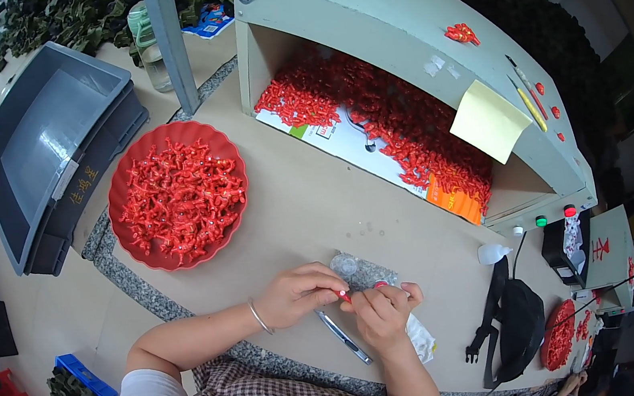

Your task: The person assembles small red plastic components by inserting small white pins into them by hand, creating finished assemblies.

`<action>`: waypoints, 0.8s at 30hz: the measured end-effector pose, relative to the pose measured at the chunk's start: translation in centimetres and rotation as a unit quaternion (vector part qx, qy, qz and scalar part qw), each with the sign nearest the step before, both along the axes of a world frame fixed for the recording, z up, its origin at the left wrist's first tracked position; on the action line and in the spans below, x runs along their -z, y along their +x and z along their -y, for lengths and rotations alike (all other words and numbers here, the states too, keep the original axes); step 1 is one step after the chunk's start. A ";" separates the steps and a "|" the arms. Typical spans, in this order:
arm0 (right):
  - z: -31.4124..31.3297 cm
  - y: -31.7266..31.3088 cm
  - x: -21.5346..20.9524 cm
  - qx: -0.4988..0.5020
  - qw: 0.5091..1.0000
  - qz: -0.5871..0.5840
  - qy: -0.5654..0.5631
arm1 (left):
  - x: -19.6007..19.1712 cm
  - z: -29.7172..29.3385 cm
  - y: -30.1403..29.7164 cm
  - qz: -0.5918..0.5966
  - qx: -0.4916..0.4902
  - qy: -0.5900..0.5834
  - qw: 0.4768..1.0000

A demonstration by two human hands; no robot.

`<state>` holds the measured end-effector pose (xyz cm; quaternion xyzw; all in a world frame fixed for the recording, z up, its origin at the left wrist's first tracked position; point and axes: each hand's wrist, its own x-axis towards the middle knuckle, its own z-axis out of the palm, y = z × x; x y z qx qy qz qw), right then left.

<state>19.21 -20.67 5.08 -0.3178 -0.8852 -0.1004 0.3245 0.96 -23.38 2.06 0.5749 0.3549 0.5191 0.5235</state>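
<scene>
Fingers (336,291) of both hands pinch 1 tiny red piece (344,295), mostly hidden.

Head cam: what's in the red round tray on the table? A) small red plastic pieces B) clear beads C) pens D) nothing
A: the red round tray holds a heap of small red plastic pieces, the same kind as the pile inside the open grey box to its right.

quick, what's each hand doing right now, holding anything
Left hand: closed, fingertips pinching a small red piece.
Right hand: closed, fingers curled by the same red piece above a clear bag; whether it grips it cannot be told.
</scene>
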 end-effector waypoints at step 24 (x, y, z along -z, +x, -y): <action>-0.1 -0.6 -0.2 -0.007 0.999 -0.037 -0.029 | -0.2 -0.1 -0.1 -0.015 -0.018 0.039 0.999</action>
